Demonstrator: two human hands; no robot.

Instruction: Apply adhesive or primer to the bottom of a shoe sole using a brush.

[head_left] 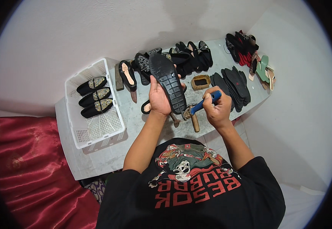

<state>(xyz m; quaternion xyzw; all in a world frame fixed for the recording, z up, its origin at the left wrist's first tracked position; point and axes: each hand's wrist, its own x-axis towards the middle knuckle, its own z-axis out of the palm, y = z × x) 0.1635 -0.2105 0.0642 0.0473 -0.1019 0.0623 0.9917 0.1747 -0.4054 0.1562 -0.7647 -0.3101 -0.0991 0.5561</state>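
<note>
— On the left of the counter (pixel 108 152), what stands there?
— A white basket (pixel 74 110) with three black beaded shoes (pixel 94 96).
— And the left hand (pixel 159 100)?
— Its grip is closed round a black shoe (pixel 168 81), sole up, toe pointing away, the heel end lying in the palm.
— The right hand (pixel 217 108)?
— Fisted tight on a blue-handled tool (pixel 204 102), whose head sits just beside the shoe's heel. Black soles (pixel 230 86) lie farther right.

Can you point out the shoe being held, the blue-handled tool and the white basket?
shoe (pixel 169 82), head view, middle of its black sole.
blue-handled tool (pixel 208 100), head view, on the handle.
white basket (pixel 71 110), head view, left rim.
</note>
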